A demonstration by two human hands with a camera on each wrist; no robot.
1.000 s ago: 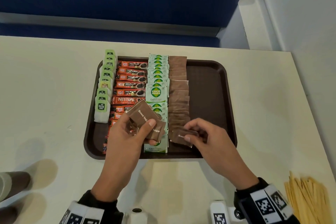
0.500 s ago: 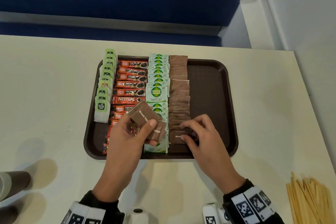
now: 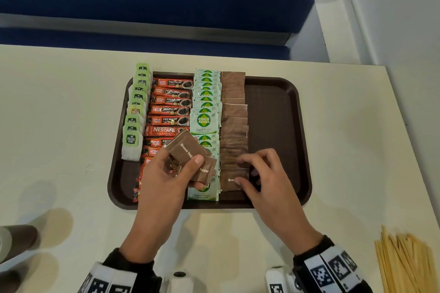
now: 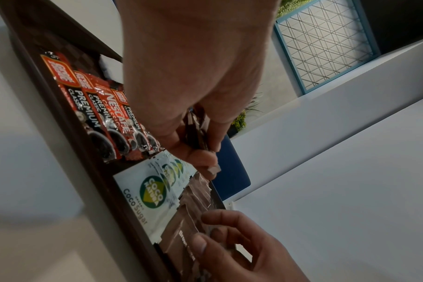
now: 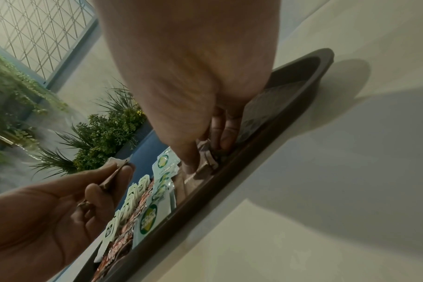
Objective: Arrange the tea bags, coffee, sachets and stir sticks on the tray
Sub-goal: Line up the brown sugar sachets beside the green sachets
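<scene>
While my left hand [image 3: 166, 173] holds a small fan of brown sugar sachets [image 3: 190, 152] between thumb and curled fingers, above the near part of the tray [image 3: 281, 112], my right hand [image 3: 264, 178] is down on the nearest sachet of the brown row [image 3: 234, 126]. Its thumb and bent fingers are on this front sachet [image 3: 229, 181], which lies flat on the tray; I think they pinch its right edge, but the wrist view is too dark to be sure.

Just left of the brown row lies the row of green and white coco sugar sachets [image 3: 204, 121], overlapping one another from the far edge to the near edge. Next to it, further left, are the red coffee sticks [image 3: 170, 109], lying crosswise in a column. The tea bags [image 3: 134, 123] with green tags make the leftmost column, along the left rim. The right part of the tray is bare brown.

On the pale surface [image 3: 59, 114], well apart from the tray at my right, lies a heap of wooden stir sticks [image 3: 404, 261].
</scene>
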